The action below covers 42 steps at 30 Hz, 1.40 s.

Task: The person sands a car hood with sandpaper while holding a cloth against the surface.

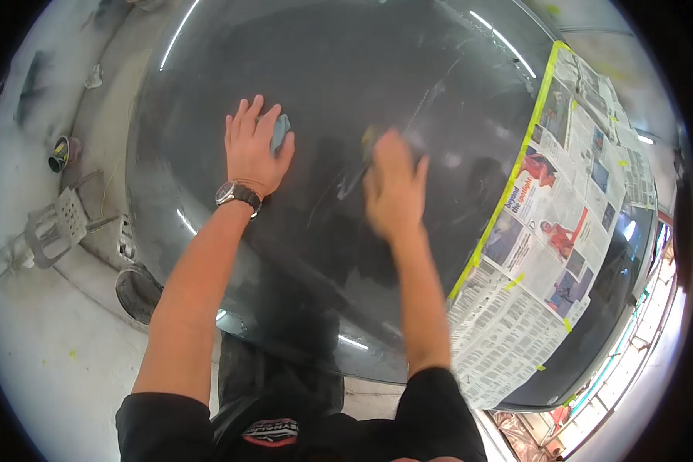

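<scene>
A dark grey car panel (316,69), glossy and curved, stretches beneath both hands. My left hand (254,150), a watch on its wrist, lies on the panel with its fingers fairly straight. It holds a crumpled blue-grey cloth (280,134) between thumb and forefinger, part of it hidden under the palm. Further right, my right hand (396,185) is smeared by motion, its fingers bent against the surface. At its fingertips shows a small yellowish pad (368,140), too blurred to name more exactly. Pale streaks mark the panel near this hand.
Newspaper sheets (550,223) cover the right part of the car, edged with yellow-green masking tape (508,189). On the floor at left are a can (63,154), a perforated metal stand (58,227) and a dark round object (138,292).
</scene>
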Available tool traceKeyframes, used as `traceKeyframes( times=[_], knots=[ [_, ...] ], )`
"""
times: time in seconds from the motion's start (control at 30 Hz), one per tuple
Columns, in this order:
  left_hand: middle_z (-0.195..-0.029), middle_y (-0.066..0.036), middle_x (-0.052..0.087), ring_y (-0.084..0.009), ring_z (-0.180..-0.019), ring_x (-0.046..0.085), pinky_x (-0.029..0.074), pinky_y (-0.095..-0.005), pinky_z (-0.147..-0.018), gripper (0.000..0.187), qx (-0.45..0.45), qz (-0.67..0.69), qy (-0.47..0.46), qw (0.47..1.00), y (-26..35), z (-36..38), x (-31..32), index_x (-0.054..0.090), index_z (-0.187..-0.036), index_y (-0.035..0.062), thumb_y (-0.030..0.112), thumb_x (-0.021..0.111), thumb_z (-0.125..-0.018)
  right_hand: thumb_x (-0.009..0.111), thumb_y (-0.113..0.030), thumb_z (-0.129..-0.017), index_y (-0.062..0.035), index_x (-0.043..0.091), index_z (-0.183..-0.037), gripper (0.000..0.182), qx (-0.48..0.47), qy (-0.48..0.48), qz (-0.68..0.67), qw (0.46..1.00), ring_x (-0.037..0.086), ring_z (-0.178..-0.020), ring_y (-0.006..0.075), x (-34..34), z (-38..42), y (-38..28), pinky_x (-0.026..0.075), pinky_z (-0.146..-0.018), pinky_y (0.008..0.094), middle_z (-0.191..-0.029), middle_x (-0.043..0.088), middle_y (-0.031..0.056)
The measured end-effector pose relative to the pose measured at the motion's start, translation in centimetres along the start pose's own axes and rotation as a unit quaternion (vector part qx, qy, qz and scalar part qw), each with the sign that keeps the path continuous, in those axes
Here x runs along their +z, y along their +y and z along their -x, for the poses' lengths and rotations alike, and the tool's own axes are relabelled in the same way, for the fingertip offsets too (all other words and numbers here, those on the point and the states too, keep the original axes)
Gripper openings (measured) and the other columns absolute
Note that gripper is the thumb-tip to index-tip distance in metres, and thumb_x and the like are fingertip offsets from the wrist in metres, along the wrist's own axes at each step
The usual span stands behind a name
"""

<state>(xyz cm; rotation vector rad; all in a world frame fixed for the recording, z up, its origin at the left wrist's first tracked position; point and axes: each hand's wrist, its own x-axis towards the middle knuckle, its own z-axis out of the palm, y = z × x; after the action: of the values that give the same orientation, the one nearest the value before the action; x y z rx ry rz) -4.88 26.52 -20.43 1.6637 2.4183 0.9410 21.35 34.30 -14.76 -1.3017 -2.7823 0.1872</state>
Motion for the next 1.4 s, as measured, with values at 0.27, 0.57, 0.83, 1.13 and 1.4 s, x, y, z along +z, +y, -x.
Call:
traceKeyframes(
  times=[0.27,0.57,0.83,1.13,1.4],
  knots=[
    [-0.158,-0.016,0.056,-0.0412,-0.151,0.046,0.031,-0.0611,-0.126,0.051,-0.005,-0.002,0.002,1.000,0.2,0.3,0.0,0.067,-0.142,0.0136,0.032,0.075,-0.095,0.051,-0.030,-0.111,-0.0012,0.042,-0.161,0.058,0.047,0.088,0.038,0.994,0.031,-0.161,0.0374,1.5,-5.3,1.1,0.023,-0.127,0.0667,-0.171,0.038,0.0197],
    [-0.157,-0.015,0.057,-0.0404,-0.151,0.047,0.032,-0.0612,-0.125,0.051,-0.007,0.002,0.023,1.000,-0.1,0.4,0.4,0.069,-0.140,0.0148,0.033,0.076,-0.093,0.053,-0.028,-0.110,-0.0065,0.041,-0.161,0.057,0.053,0.089,0.021,0.994,0.032,-0.160,0.0389,1.3,-7.9,5.4,0.022,-0.125,0.0710,-0.171,0.038,0.0194],
    [-0.156,-0.015,0.057,-0.0424,-0.149,0.047,0.033,-0.0618,-0.125,0.051,-0.007,-0.006,0.020,1.000,-0.2,0.0,0.2,0.068,-0.140,0.0155,0.034,0.076,-0.093,0.071,-0.021,-0.095,-0.0073,0.047,-0.158,0.068,-0.010,-0.062,-0.066,0.996,0.035,-0.160,0.0358,1.0,9.3,-7.1,0.022,-0.124,0.0726,-0.168,0.043,0.0190],
    [-0.156,-0.016,0.057,-0.0430,-0.148,0.048,0.033,-0.0630,-0.124,0.051,0.007,-0.002,0.032,0.999,-0.5,0.4,0.7,0.068,-0.140,0.0156,0.034,0.076,-0.093,0.059,-0.023,-0.107,-0.0087,0.049,-0.157,0.053,0.040,0.099,-0.026,0.994,0.040,-0.157,0.0341,2.2,-7.5,2.7,0.028,-0.122,0.0723,-0.168,0.044,0.0144],
    [-0.156,-0.016,0.057,-0.0428,-0.148,0.048,0.033,-0.0630,-0.124,0.051,0.005,0.006,0.041,0.999,-0.4,0.3,0.8,0.069,-0.140,0.0152,0.035,0.076,-0.093,0.078,-0.024,-0.088,-0.0098,0.051,-0.157,0.076,-0.111,-0.088,-0.027,0.990,0.042,-0.155,0.0339,1.0,9.3,-4.3,0.029,-0.122,0.0717,-0.170,0.043,0.0146]
  ],
)
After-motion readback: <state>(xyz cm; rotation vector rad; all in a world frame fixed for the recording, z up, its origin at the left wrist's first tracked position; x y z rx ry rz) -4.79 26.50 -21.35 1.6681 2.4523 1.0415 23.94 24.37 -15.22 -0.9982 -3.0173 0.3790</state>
